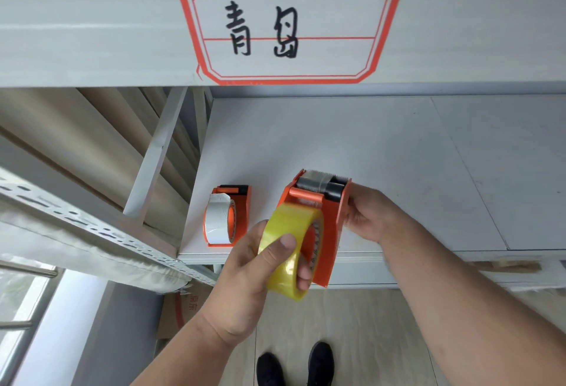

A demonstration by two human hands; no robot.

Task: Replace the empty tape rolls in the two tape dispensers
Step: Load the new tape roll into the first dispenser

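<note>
L hand (pixel 245 278) grips yellow roll (pixel 288 251), R hand (pixel 367 217) holds dispenser (pixel 329 226)

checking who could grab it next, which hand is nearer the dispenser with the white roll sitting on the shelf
Left. The left hand, gripping the yellow tape roll, sits just right of and below the white-roll dispenser. The right hand holds the other dispenser, farther right.

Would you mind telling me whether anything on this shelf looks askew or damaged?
Only the white tape roll in the small orange dispenser on the white shelf: its outer wrap looks wrinkled and lifted.
</note>
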